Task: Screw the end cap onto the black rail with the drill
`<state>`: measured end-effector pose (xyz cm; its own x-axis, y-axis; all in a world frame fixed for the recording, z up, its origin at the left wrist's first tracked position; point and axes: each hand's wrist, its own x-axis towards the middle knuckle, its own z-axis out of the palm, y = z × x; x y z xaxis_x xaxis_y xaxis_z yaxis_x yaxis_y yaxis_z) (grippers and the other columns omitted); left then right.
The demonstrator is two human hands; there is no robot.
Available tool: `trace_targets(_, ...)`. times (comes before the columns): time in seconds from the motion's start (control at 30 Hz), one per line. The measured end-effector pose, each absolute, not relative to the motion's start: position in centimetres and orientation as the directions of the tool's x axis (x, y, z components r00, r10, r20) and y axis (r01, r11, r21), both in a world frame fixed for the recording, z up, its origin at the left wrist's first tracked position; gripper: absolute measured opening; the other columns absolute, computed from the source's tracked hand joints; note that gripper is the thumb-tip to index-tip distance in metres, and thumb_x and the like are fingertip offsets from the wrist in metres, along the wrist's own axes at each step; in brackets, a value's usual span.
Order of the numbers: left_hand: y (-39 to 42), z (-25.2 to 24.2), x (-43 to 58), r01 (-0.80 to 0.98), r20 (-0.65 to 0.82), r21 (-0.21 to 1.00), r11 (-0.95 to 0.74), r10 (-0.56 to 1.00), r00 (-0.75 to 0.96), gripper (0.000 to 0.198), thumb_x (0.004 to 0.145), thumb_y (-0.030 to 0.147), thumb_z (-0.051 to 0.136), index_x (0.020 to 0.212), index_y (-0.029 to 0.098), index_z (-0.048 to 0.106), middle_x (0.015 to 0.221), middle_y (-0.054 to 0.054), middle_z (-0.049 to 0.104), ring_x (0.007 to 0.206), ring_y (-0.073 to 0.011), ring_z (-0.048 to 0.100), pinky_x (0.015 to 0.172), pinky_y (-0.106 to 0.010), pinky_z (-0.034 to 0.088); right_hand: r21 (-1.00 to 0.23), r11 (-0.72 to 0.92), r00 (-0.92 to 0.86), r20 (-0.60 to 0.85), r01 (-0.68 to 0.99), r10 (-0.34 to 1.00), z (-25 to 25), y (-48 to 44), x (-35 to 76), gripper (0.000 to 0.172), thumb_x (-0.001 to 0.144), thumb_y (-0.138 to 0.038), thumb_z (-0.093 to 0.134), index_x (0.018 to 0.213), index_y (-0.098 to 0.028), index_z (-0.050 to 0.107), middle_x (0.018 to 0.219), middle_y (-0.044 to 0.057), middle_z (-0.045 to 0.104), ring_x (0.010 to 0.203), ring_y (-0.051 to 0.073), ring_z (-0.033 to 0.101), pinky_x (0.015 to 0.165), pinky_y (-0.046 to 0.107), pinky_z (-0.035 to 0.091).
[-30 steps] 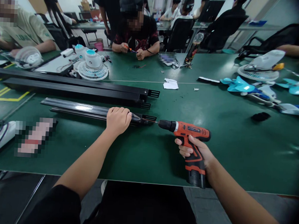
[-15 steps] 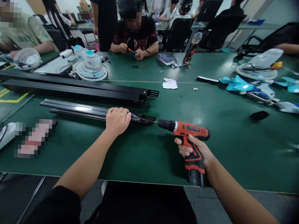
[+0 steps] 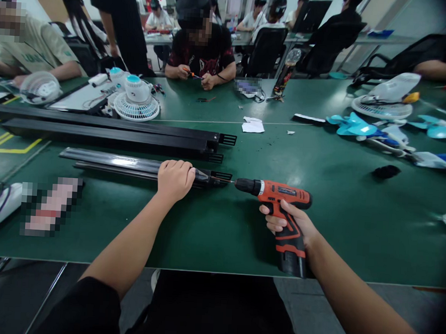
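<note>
My right hand [image 3: 285, 221] is wrapped round the handle of an orange and black cordless drill [image 3: 285, 191], which points left. Its thin bit [image 3: 227, 181] reaches into the slotted end [image 3: 220, 177] of a long black housing [image 3: 113, 158] lying on the green table. Where the bit's tip touches is too small to make out. My left hand [image 3: 175, 182] is closed over the housing near that same end, pressing from above. Just behind lie more long black housings [image 3: 115, 135] with similar slotted ends.
White fan parts [image 3: 136, 104] stand at the back left. Blue fan blades [image 3: 354, 125] and a white fan [image 3: 387, 101] lie at the right. A scrap of paper [image 3: 253, 125] rests mid-table. Across the table a person [image 3: 203, 50] holds a screwdriver. The table's front edge [image 3: 216, 273] is close to me.
Both my hands, the drill and the black housing stay practically in place. In the background, a standing person in dark clothes has moved left.
</note>
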<state>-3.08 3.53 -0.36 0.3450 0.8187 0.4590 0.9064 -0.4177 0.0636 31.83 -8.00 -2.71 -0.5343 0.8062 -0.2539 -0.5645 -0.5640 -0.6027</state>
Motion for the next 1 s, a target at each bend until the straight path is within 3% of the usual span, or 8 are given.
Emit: trace_targets(1.0,3.44,-0.15,-3.03,0.906,0.457,0.073,-0.418,0.821,0.342,0.046,0.106,0.037,0.032,0.100,0.020,0.075,0.097,-0.010,0.077,0.094,-0.0307,0.066,0.094,-0.047,0.042,-0.610,-0.554,-0.506,-0.273,-0.566,0.818,-2.74,-8.03,31.77,0.034,0.087,-0.045,0.079,0.102,-0.017,0.066,0.065,-0.003,0.052,0.051,0.009,0.034,0.048,0.021,0.046)
